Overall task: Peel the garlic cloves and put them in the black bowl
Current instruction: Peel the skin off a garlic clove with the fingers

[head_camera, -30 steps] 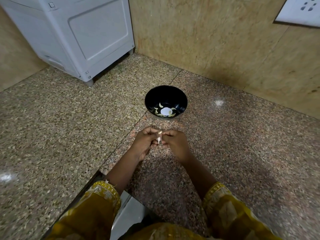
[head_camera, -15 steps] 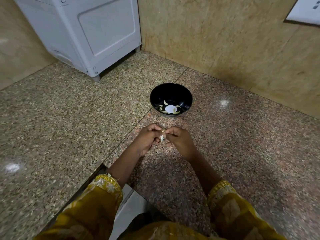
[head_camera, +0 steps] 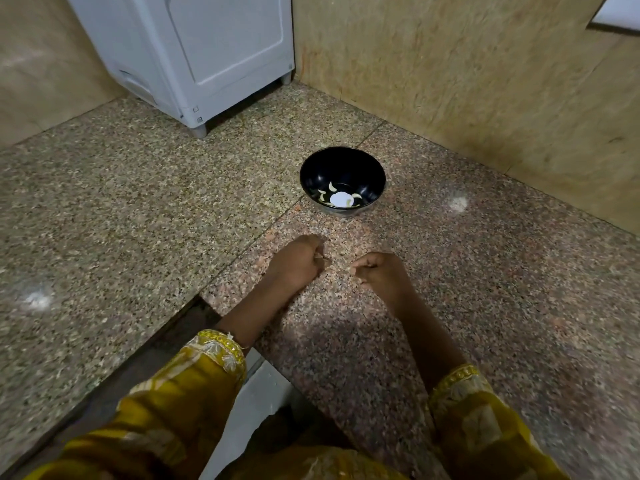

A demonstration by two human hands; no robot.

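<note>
A speckled granite desk runs into the corner, greyish on the left and pinker on the right of a diagonal seam. Beige stone-look walls rise behind it, and a white appliance stands on short feet at the back. Two soft glare spots shine on the polish.

Speckled granite surface was recorded in two slabs, grey-green at left and pinkish at right, joined along a straight seam. A white appliance was noted standing on short feet in the far corner, against beige stone walls. A white wall plate was partly seen at upper right.
</note>
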